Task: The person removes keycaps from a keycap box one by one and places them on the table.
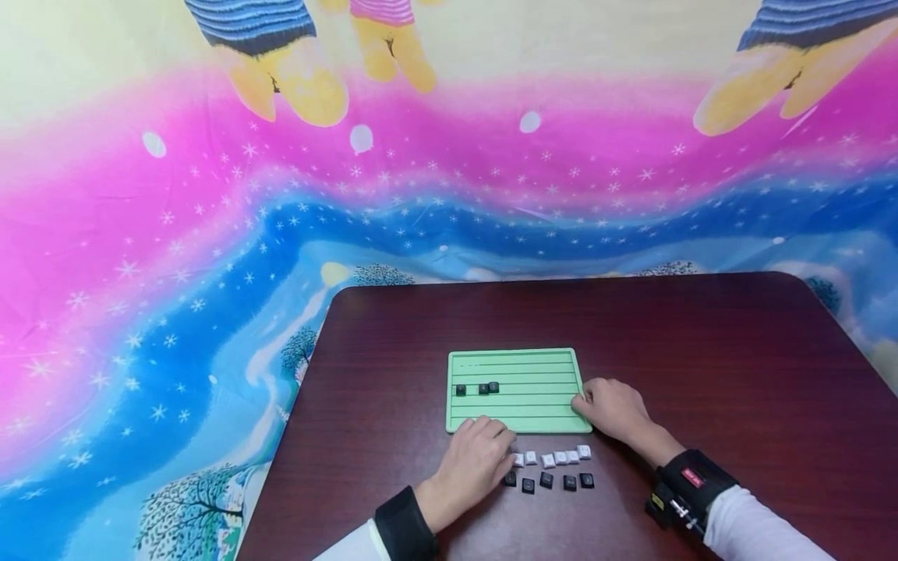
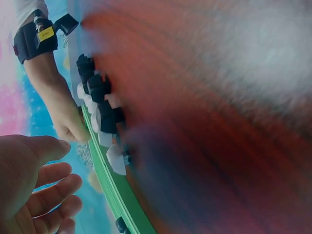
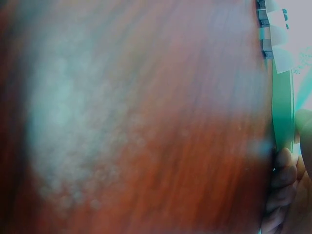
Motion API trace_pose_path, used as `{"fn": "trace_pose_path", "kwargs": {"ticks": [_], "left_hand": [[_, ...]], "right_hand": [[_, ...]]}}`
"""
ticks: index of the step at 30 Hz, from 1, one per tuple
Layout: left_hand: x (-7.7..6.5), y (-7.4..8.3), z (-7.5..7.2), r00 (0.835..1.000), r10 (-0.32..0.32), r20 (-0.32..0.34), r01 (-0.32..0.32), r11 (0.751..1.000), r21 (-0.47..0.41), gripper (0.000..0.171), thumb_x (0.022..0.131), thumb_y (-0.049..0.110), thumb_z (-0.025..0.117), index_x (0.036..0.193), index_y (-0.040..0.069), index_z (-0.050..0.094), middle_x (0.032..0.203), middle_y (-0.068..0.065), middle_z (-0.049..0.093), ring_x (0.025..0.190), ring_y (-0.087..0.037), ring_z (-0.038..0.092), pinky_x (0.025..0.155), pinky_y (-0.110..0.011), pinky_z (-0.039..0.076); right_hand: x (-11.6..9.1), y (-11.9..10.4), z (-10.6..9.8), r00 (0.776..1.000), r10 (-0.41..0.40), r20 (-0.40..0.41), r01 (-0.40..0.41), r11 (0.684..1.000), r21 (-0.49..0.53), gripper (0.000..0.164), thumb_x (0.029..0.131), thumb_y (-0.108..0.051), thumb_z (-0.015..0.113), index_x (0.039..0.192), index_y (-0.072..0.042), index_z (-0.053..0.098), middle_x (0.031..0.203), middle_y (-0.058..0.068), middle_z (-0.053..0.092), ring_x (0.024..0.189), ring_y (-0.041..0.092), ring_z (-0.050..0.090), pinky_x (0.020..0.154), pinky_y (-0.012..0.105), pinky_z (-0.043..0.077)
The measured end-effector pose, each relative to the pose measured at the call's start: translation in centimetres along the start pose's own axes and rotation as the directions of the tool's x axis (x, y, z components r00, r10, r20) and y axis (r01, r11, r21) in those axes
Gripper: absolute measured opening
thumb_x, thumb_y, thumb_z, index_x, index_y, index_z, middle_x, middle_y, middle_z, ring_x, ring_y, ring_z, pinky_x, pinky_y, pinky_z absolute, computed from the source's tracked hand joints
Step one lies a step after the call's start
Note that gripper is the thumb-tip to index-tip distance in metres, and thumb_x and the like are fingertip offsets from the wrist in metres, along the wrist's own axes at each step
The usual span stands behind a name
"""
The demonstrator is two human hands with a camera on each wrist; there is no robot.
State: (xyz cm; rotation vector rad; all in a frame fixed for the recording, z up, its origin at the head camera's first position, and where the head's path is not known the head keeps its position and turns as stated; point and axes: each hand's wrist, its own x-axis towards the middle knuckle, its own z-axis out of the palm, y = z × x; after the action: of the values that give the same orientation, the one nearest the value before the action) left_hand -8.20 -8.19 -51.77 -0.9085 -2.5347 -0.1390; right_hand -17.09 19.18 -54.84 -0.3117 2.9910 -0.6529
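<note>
The green board (image 1: 519,389) lies flat on the desk (image 1: 701,351), a little below the middle of the head view. It is ruled with horizontal grooves, and three black keycaps (image 1: 479,387) sit in one groove on its left half, one apart and two side by side.

The right hand (image 1: 612,411) rests at the board's lower right corner, fingers curled against the edge; in the right wrist view the fingers (image 3: 282,168) touch the green rim at the right of the frame, though blur hides whether they pinch it.

The left hand (image 1: 473,466) lies palm down at the board's lower left edge, its fingertips over the rim and over the left end of the loose keycaps. In the left wrist view its fingers (image 2: 51,192) show loosely bent and apart in the lower left, holding nothing.

Just below the board, between the two hands, run two short rows: white keycaps (image 1: 557,456) nearer the board and black keycaps (image 1: 554,481) nearer the person, each cap standing slightly apart from its neighbour.

Both wrists wear black bands; the right band (image 1: 691,483) carries a small red label. White sleeves show at the bottom of the frame.

Behind the dark wooden desk hangs a bright cloth (image 1: 175,234) with pink and blue waves, white stars and cartoon feet along the top edge.
</note>
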Motion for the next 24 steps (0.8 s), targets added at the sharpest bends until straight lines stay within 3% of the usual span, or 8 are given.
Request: {"fn": "trace_pose_path", "kwargs": {"ticks": [16,24], "left_hand": [[1.3,-1.5,0.4,0.999,-0.036,0.010,0.037,0.999,-0.008,0.021,0.083,0.034,0.081,0.099,0.021,0.075,0.095,0.009,0.073,0.086,-0.008,0.064,0.071,-0.023,0.048],[2.2,-2.6,0.4,0.996,-0.082,0.046,0.082,0.997,-0.010,0.022,0.086,0.033,0.079,0.103,0.019,0.075,0.098,0.007,0.073,0.090,-0.011,0.066,0.073,-0.026,0.051]], "right_hand": [[0.0,0.1,0.1,1.000,-0.004,-0.006,0.004,1.000,-0.004,0.041,0.085,-0.020,0.060,0.055,-0.020,0.033,0.052,-0.009,0.024,0.049,0.009,0.020,0.048,0.024,0.014],[0.0,0.1,0.2,1.000,-0.008,-0.011,0.008,1.000,-0.003,0.040,0.085,-0.019,0.060,0.055,-0.020,0.033,0.052,-0.009,0.025,0.050,0.010,0.022,0.048,0.025,0.015]]}}
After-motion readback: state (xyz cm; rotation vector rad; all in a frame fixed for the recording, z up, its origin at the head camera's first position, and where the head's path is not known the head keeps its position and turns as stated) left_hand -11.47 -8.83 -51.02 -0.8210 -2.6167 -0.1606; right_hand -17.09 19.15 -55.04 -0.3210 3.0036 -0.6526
